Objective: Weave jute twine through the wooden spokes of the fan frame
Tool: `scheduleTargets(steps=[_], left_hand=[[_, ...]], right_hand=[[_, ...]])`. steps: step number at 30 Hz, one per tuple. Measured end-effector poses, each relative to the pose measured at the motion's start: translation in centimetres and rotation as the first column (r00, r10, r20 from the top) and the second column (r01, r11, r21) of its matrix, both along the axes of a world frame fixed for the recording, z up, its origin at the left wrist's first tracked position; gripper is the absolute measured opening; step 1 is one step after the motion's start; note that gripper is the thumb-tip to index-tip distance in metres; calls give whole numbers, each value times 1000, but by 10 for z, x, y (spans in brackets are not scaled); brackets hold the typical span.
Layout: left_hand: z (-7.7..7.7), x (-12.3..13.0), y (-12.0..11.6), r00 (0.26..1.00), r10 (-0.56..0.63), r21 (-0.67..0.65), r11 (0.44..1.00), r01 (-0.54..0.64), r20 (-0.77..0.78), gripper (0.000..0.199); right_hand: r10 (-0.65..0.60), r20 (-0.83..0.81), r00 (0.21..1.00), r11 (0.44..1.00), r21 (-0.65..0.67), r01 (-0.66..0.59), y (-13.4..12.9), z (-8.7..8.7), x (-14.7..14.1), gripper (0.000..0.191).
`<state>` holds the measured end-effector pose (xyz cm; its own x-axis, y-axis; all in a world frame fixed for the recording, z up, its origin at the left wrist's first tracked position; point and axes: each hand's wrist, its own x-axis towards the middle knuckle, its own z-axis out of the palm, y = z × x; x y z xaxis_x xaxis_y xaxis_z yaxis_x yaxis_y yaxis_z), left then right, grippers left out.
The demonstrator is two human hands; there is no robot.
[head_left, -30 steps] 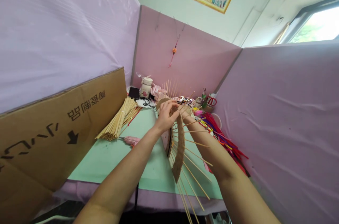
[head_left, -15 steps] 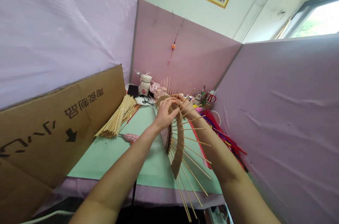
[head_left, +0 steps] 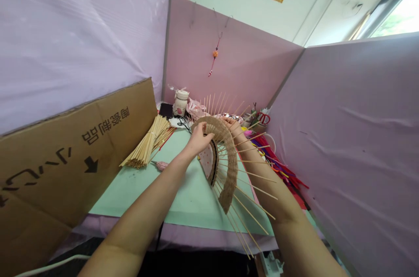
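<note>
A half-round woven twine piece stands tilted above the table, thin wooden sticks fanning out from its brown band. Inside the arch is a smaller white spotted panel with a dark edge. My left hand is closed on the upper left of the inner edge, thumb pointing right. At the far upper side of the band, my right hand grips among the sticks, its fingers partly hidden behind them.
A bundle of wooden sticks and a pink glue gun lie on the green mat. Cardboard stands at left. Behind are a white bottle and red-handled scissors; coloured pipe cleaners lie at right.
The woven piece has swung to the right and turned its face more toward me. My left hand has shifted slightly left and down along the band; my right hand moved a little right.
</note>
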<state>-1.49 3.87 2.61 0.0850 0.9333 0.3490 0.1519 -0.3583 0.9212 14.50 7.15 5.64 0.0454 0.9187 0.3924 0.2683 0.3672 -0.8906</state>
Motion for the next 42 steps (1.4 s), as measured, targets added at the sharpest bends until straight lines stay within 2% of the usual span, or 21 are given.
scheduleTargets(steps=[4, 6, 10, 17, 20, 23, 27, 30, 39, 42], left_hand=[[-4, 5, -5, 989, -86, 36, 995, 91, -118, 51], [-4, 9, -11, 989, -79, 35, 996, 84, -127, 49], [-2, 16, -17, 993, -54, -50, 998, 49, -108, 45], [4, 23, -21, 996, -56, -69, 996, 51, -72, 65], [14, 28, -41, 993, -37, -63, 998, 31, -108, 55], [19, 35, -72, 987, -47, -60, 997, 38, -153, 50], [13, 42, -110, 983, -127, -115, 987, 112, -131, 48], [7, 44, -123, 976, -186, -152, 974, 168, -111, 46], [2, 35, -115, 970, -198, -118, 976, 182, -141, 39], [2, 26, -112, 982, -132, -40, 991, 128, -137, 42]], right_hand=[[-11, -82, 997, 1000, -9, 10, -8, -1, 1, 45], [-20, -102, 995, 1000, -1, 20, -16, -2, 1, 45], [-48, -160, 986, 998, 23, 52, -32, -2, 2, 43], [-31, -234, 972, 999, 19, 37, -53, 7, 8, 41], [-48, -241, 969, 998, 24, 55, -69, 13, 12, 39], [-57, -219, 974, 998, 8, 60, -95, 17, 17, 39], [-77, -225, 971, 995, -79, 61, -133, 14, 24, 39], [-99, -247, 964, 991, -116, 72, -153, 9, 28, 38], [-168, -266, 949, 986, -55, 159, -161, -3, 15, 37], [-175, -264, 948, 985, -43, 170, -163, -5, 10, 36]])
